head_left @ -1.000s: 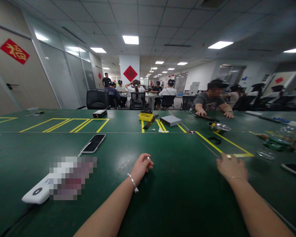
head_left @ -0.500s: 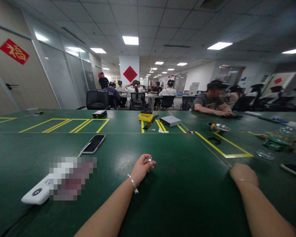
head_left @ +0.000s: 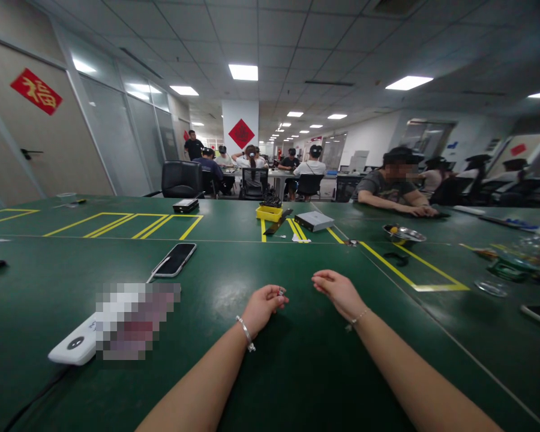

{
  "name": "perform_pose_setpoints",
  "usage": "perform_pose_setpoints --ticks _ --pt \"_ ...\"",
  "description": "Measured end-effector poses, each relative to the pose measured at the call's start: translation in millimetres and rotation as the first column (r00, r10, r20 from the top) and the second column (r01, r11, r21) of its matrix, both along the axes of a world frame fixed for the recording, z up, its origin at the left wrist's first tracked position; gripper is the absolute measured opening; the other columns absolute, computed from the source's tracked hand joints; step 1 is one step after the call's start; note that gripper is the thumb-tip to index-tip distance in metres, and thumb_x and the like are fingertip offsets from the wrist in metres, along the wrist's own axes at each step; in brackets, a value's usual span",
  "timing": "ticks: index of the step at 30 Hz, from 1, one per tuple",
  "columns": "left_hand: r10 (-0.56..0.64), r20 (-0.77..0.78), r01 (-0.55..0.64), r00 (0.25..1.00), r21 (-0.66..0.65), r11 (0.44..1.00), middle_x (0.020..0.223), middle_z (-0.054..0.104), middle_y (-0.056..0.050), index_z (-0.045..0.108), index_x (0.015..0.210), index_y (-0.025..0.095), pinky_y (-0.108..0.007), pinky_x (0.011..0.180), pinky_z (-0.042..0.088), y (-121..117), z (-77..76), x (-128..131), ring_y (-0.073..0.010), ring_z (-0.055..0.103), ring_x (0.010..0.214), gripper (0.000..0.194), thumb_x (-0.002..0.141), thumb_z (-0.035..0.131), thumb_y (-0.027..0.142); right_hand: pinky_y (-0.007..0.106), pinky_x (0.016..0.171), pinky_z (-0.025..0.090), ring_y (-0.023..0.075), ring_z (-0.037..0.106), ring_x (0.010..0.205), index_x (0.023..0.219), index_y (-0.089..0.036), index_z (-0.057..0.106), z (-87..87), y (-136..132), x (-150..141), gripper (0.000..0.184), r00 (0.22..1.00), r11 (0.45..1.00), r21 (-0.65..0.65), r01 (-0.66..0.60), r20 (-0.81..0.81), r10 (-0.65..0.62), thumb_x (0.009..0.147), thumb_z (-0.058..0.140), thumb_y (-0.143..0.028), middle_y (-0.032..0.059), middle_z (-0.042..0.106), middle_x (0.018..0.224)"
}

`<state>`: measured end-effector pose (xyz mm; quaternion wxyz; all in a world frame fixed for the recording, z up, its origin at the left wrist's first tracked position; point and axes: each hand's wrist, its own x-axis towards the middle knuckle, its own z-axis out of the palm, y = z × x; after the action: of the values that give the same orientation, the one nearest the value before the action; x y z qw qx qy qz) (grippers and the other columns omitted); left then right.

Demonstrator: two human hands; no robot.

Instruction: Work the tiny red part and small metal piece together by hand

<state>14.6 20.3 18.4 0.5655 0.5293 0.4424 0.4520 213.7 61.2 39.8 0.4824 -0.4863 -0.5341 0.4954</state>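
My left hand (head_left: pixel 264 309), a silver bangle on its wrist, is pinched around a small shiny silver piece (head_left: pixel 281 292) above the green tabletop (head_left: pixel 306 354). Fingers cover most of that piece, so its kind does not show. To its right, a short gap away, my right hand (head_left: pixel 341 292) has thumb and fingers pressed together in a pinch. What the right fingertips hold, if anything, is too small to make out. A thin bracelet hangs at the right wrist.
Left of my hands lie a phone (head_left: pixel 175 260) with a cable and a white power bank (head_left: pixel 74 347). Farther back stand a yellow tray (head_left: pixel 269 213), a grey box (head_left: pixel 314 221) and a metal bowl (head_left: pixel 407 236). A person (head_left: pixel 393 183) sits across the table.
My right hand has come in from the far right to beside the left hand, its fingers now pinched. The left hand stays nearly in place, still holding the silver piece.
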Motion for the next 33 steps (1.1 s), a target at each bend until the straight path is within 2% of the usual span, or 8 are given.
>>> perform_pose_setpoints --ticks 4,7,10,16,25,29,33 --pt "0.008 -0.013 -0.008 1.000 0.030 1.000 0.073 0.058 -0.002 0.052 0.100 0.013 -0.018 0.049 0.034 1 -1.3 0 -0.0073 0.050 0.060 0.031 0.070 0.049 0.017 0.026 0.073 0.044 0.0103 0.055 0.070 0.073 -0.015 0.057 -1.8 -11 -47 0.018 0.938 0.994 -0.051 -0.094 -0.338 0.072 0.057 0.065 -0.019 0.0024 0.060 0.077" --pt "0.026 -0.023 -0.025 0.999 0.039 0.999 0.071 0.055 -0.001 0.049 0.106 0.015 -0.017 0.048 0.035 2 -1.3 1 -0.0070 0.049 0.059 0.036 0.070 0.047 0.014 0.024 0.072 0.044 0.0094 0.055 0.071 0.075 -0.015 0.059 -9.6 -17 -56 0.020 0.889 0.978 -0.077 -0.192 -0.435 0.140 0.056 0.066 -0.014 0.0021 0.060 0.078" --pt "0.052 -0.023 -0.050 0.998 0.052 0.997 0.068 0.053 0.001 0.046 0.108 0.016 -0.017 0.047 0.035 1 -1.3 2 -0.0073 0.050 0.058 0.039 0.069 0.047 0.014 0.021 0.065 0.044 0.0075 0.054 0.065 0.077 -0.015 0.059 -19.6 -18 -52 0.022 0.870 0.954 -0.116 -0.276 -0.451 0.197 0.056 0.066 -0.014 0.0020 0.060 0.075" --pt "0.055 -0.040 -0.052 0.998 0.067 0.996 0.065 0.052 0.002 0.049 0.097 0.016 -0.017 0.048 0.036 1 -1.6 2 -0.0086 0.051 0.061 0.030 0.067 0.050 0.015 0.020 0.057 0.041 0.0061 0.052 0.057 0.077 -0.015 0.059 -26.0 -17 -44 0.017 0.817 0.914 -0.126 -0.385 -0.508 0.274 0.069 0.057 -0.029 0.0002 0.057 0.065" --pt "0.017 -0.030 -0.015 0.999 0.047 0.999 0.070 0.056 -0.001 0.050 0.103 0.014 -0.019 0.052 0.037 -1 0.7 0 -0.0094 0.051 0.063 0.033 0.072 0.047 0.024 0.022 0.063 0.041 0.0064 0.053 0.062 0.076 -0.016 0.057 -25.2 -18 -45 0.019 0.817 0.917 -0.131 -0.376 -0.514 0.261 0.059 0.066 -0.017 -0.0004 0.058 0.073" --pt "0.028 -0.018 -0.028 0.999 0.015 0.999 0.074 0.058 -0.003 0.052 0.103 0.015 -0.020 0.053 0.038 -2 1.7 -2 -0.0100 0.052 0.066 0.032 0.075 0.044 0.027 0.022 0.062 0.040 0.0065 0.052 0.061 0.075 -0.015 0.057 -24.7 -18 -45 0.015 0.816 0.913 -0.131 -0.386 -0.509 0.272 0.064 0.063 -0.023 0.0000 0.058 0.068" --pt "0.053 -0.007 -0.053 0.999 0.038 0.998 0.077 0.058 -0.003 0.055 0.098 0.016 -0.020 0.053 0.038 0 -1.2 0 -0.0100 0.052 0.065 0.031 0.068 0.051 0.023 0.022 0.061 0.040 0.0068 0.052 0.060 0.076 -0.015 0.057 -24.6 -18 -46 0.018 0.808 0.909 -0.122 -0.399 -0.515 0.286 0.068 0.058 -0.030 0.0006 0.057 0.067"
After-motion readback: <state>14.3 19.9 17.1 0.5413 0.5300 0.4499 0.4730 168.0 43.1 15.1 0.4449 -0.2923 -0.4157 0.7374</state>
